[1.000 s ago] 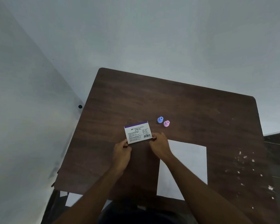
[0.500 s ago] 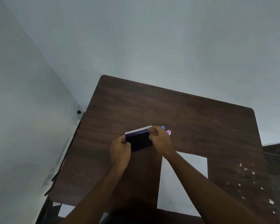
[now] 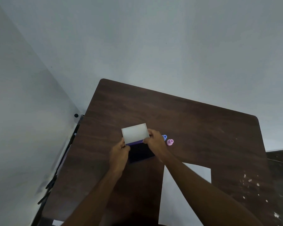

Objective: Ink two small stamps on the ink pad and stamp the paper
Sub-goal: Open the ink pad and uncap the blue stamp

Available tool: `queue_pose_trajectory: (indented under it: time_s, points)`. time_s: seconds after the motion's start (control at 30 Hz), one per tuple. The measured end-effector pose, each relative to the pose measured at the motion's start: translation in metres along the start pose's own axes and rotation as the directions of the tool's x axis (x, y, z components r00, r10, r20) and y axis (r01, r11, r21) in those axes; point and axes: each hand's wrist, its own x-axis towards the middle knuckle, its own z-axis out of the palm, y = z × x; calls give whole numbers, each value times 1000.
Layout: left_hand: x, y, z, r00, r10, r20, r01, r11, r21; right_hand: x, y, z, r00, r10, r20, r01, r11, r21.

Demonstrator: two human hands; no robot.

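The ink pad (image 3: 140, 154) lies open in the middle of the table, its dark pad facing up and its pale lid (image 3: 135, 133) swung back to the far side. My left hand (image 3: 119, 156) grips the pad's left edge. My right hand (image 3: 155, 143) pinches the lid's right corner. Just right of that hand stand two small stamps, a blue stamp (image 3: 164, 137) partly hidden by my fingers and a pink stamp (image 3: 170, 142). The white paper (image 3: 183, 198) lies nearer me on the right, crossed by my right forearm.
The dark wooden table (image 3: 194, 121) stands in a corner against pale walls. White specks (image 3: 250, 181) dot its right side. A small black knob (image 3: 76, 115) sits on the left wall near the table's far left corner.
The ink pad was closed with its label up a second ago. Both hands have lifted the lid and swung it back, baring the dark pad. The view has tilted upward.
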Motion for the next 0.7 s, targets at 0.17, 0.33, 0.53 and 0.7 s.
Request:
queue_pose_trajectory:
  time_s: [0.17,0.33,0.53,0.7]
  points:
    - [2,-5,6,999,51,9,-52,990,132,-1,-3,1,996,-79,-34,72,982,-175]
    - [2,-4,5,992,107,-62,-89,966,243,1,-2,-19,959,-230,-164,139,891,-432]
    - [-5,6,15,982,115,-150,-94,986,139,-2,12,-54,885,-368,-286,48,683,-729]
    - [-9,10,22,979,114,-169,-103,992,70,4,20,-52,922,-309,-232,44,681,-731]
